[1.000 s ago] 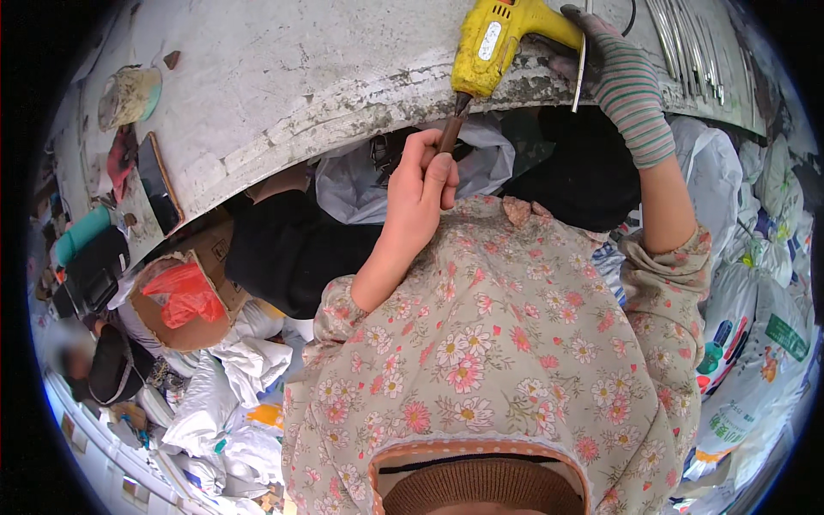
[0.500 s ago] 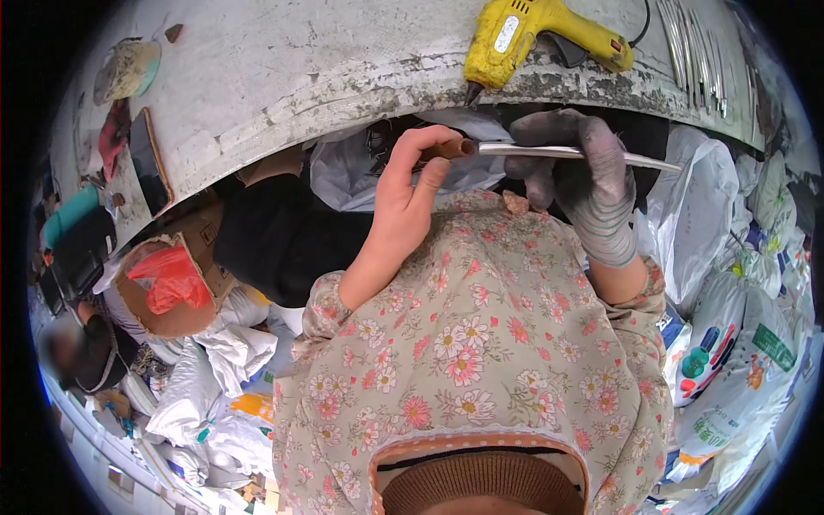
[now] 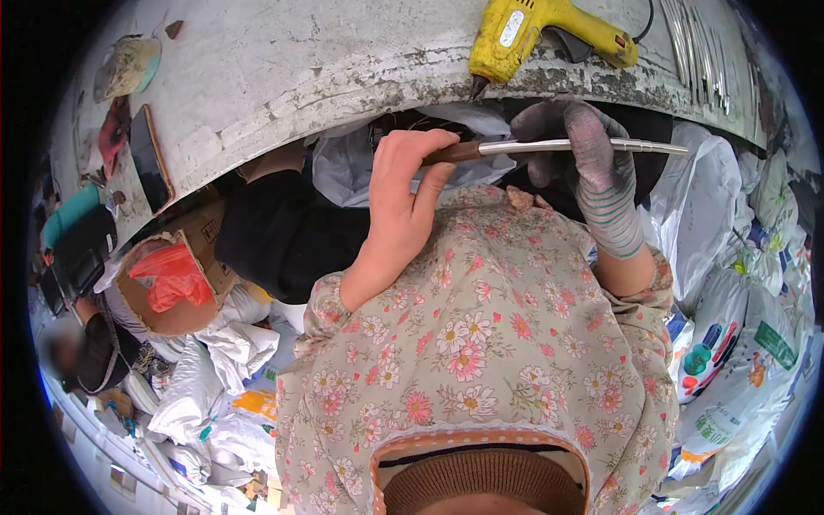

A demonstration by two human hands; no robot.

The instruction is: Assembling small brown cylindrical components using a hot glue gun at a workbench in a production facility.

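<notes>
- Two hands on one rod (image 3: 566, 148): I see my left hand (image 3: 403, 202), bare, fingers curled shut around the brown wooden end, thumb under it, fingers wrapped over the top.
- My right hand (image 3: 592, 167), in a grey striped glove, is closed on the metal part further along; thumb and fingers pinch it, and the silver tip sticks out past the glove to the right.
- Rod lies roughly level, just below the bench (image 3: 283, 77) edge, above my lap. It touches nothing but the two hands as far as I can tell.
- Both forearms come up from floral sleeves (image 3: 481, 343); the right cuff sits just below the glove.
- Just above the hands, a yellow glue gun (image 3: 515, 30) lies on the bench edge, nozzle pointing down over the lip, near the left hand but apart from it. Black cord runs off its back.
- Further right on the bench: a row of thin metal rods (image 3: 699, 39), side by side, well clear of the hands.
- Under the bench behind the rod: a white plastic bag (image 3: 352, 167) and dark cloth.
- Left on the bench: a phone (image 3: 151, 159) lying flat, a round lid (image 3: 127, 67) with residue near the far corner.
- Lower left: a cardboard box (image 3: 184, 257) with a red bag (image 3: 172, 275) inside, white sacks around it.
- Right side: a pile of printed sacks (image 3: 738, 343), well apart from the grip.
</notes>
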